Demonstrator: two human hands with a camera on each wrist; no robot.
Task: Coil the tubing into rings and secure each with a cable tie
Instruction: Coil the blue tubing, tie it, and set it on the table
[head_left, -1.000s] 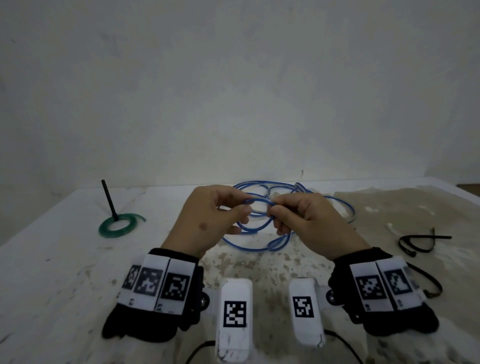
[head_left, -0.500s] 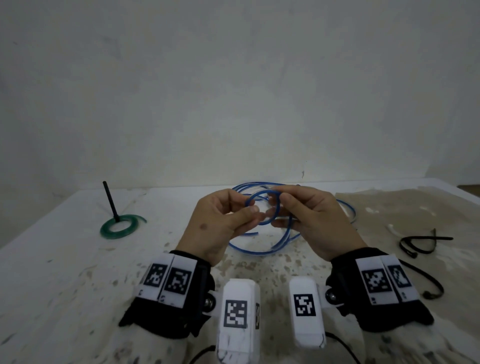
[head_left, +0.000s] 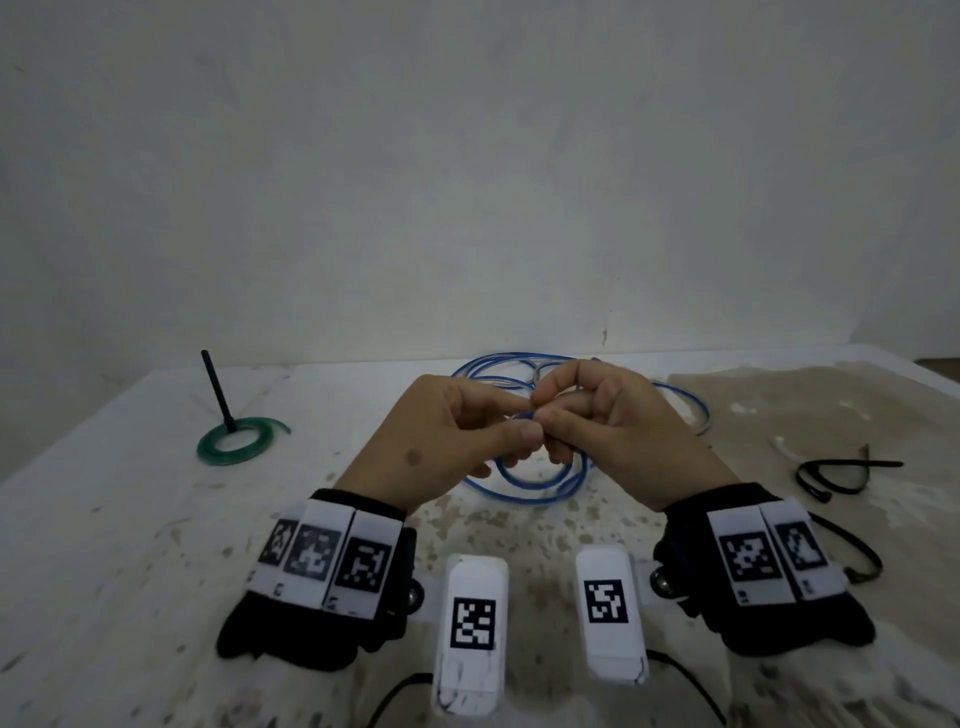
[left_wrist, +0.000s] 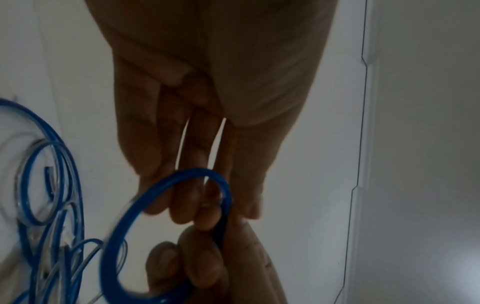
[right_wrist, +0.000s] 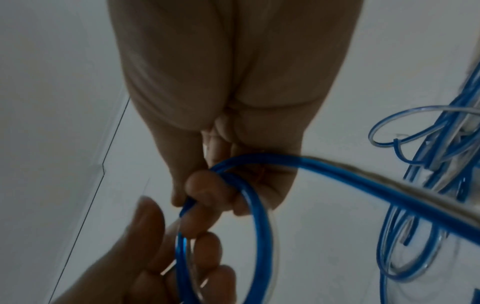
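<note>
Both hands meet in mid-air over the table and pinch one small coil of blue tubing (head_left: 537, 486), which hangs below the fingers. My left hand (head_left: 522, 418) holds it between thumb and forefinger. My right hand (head_left: 548, 415) curls its fingers round the same turns. In the left wrist view the blue tubing loop (left_wrist: 122, 224) passes my left fingertips (left_wrist: 182, 209). In the right wrist view the blue tubing (right_wrist: 259, 224) runs through the right fingers (right_wrist: 205, 189). The rest of the tubing (head_left: 488, 366) lies loose on the table behind the hands.
A green tubing ring (head_left: 236, 441) lies at the far left with a black cable tie (head_left: 215, 389) standing up from it. More black cable ties (head_left: 836, 470) lie on the table at the right. A wall rises just behind the table (head_left: 130, 519).
The hands have closed together until their fingertips touch. The loop that stood open between them now hangs lower, under the fingers.
</note>
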